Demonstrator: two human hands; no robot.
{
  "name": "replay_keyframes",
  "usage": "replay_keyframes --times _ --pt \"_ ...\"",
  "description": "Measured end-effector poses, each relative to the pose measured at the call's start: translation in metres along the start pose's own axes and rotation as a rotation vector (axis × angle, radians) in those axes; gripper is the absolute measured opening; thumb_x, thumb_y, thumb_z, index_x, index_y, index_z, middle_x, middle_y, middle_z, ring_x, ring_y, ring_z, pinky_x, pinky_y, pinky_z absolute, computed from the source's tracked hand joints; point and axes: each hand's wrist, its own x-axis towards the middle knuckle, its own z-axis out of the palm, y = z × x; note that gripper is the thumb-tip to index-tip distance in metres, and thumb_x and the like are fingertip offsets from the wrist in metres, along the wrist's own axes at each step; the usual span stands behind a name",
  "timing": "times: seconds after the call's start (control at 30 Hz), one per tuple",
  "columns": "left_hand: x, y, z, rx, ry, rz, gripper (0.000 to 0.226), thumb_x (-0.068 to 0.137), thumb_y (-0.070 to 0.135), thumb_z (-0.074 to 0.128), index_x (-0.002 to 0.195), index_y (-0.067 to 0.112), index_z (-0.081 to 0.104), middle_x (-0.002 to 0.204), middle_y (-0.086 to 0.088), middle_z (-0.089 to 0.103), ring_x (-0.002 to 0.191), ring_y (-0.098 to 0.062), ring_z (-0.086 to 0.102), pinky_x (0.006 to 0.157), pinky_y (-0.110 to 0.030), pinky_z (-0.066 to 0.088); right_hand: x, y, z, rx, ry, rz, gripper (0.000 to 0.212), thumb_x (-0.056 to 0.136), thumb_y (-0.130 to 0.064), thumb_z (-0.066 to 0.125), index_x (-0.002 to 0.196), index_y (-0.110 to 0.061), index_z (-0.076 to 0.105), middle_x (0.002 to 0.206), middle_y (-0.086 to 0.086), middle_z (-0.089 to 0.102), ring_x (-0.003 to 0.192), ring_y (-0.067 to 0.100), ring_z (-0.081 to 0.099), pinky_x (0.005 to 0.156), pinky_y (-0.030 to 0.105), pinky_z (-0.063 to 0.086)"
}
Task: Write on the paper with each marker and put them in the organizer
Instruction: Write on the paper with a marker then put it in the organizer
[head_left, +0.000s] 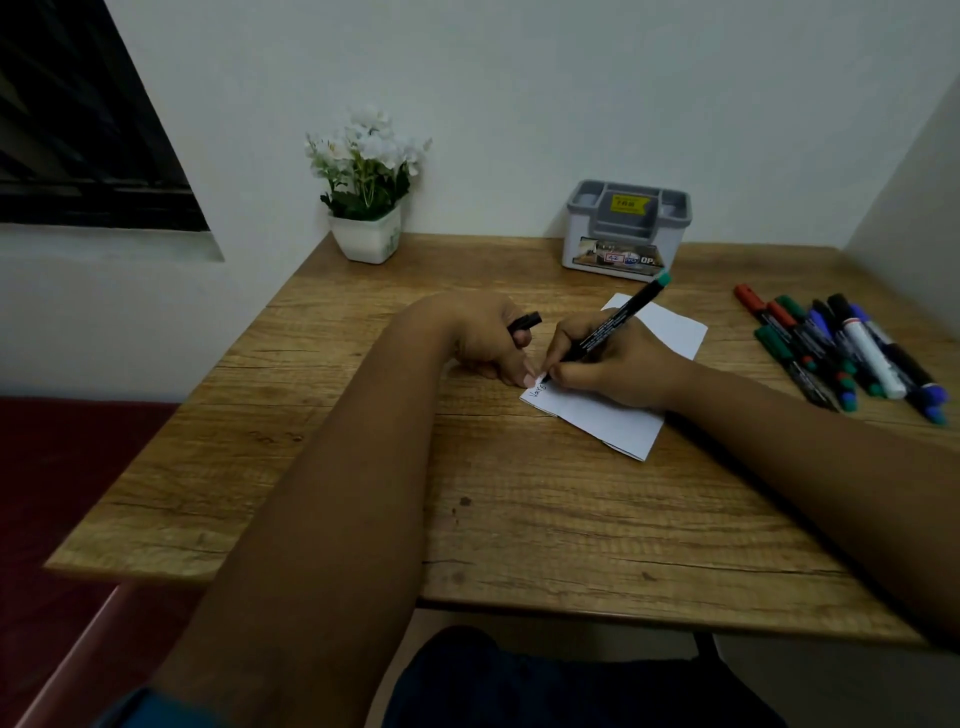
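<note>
Flowers (367, 156), white, in a small white pot, are seen at the far left corner of the wooden table (322, 467), against the wall. Further right, at mid-table, the left hand (485, 340) is rested on the wood with its fingers curled around a black marker cap (525, 325), whose end sticks out past the knuckles; one fingertip is pressed on the near left corner of the paper (613, 421). The paper, white and folded, is laid right of centre, and a few handwritten letters can be made out at that corner. Just beside the left hand, the right hand (613, 364) is laid over the paper with its fingers closed around a black marker (618, 322), held tilted with its green end pointing up and away and its tip set on the paper by the letters. Beyond the paper, near the far wall, a grey organizer (626, 231) with several open compartments is stood, a yellow label inside it; no markers can be seen in it. At the right edge of the table a loose group of markers (852, 353) is spread, well apart from the paper, with red, green, blue and black caps.
</note>
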Motion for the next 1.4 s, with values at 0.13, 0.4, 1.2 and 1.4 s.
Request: replay_keyframes --times 0.13,0.4,1.2,1.4 --pt "0.001 -0.001 0.000 -0.009 -0.005 -0.004 0.047 0.075 -0.004 0.076 0.064 0.021 0.038 0.083 -0.005 0.073 0.094 -0.018 0.069 0.072 -0.028 0.051 -0.001 0.000 -0.003 -0.006 -0.001 0.013 0.008 0.078 -0.002 0.072 0.076 -0.010 0.071 0.082 0.004 0.072 0.082 0.019 0.066 0.077 0.040 0.054" --pt "0.003 -0.002 -0.001 -0.022 0.000 -0.014 0.045 0.075 -0.004 0.076 0.065 0.021 0.039 0.082 -0.003 0.075 0.081 -0.011 0.070 0.076 -0.029 0.052 -0.001 0.003 -0.005 0.026 0.064 0.044 0.010 0.080 -0.001 0.069 0.076 -0.010 0.072 0.080 0.002 0.071 0.080 0.014 0.066 0.074 0.029 0.053" --pt "-0.006 0.004 0.001 0.156 0.149 0.068 0.030 0.075 0.011 0.073 0.075 0.023 0.045 0.075 0.000 0.052 0.073 -0.020 0.050 0.070 -0.034 0.038 0.007 -0.013 -0.019 0.660 0.311 0.173 0.008 0.094 -0.017 0.062 0.091 -0.014 0.056 0.065 0.003 0.058 0.048 0.008 0.051 0.049 0.018 0.044" --pt "-0.004 0.006 0.006 0.065 0.248 0.177 0.034 0.076 0.003 0.070 0.070 0.021 0.041 0.067 0.005 0.039 0.061 -0.013 0.038 0.058 -0.028 0.029 0.004 -0.018 -0.028 0.919 0.312 0.184 0.030 0.104 -0.026 0.037 0.091 -0.011 0.059 0.077 0.011 0.062 0.065 0.016 0.062 0.064 0.024 0.051"
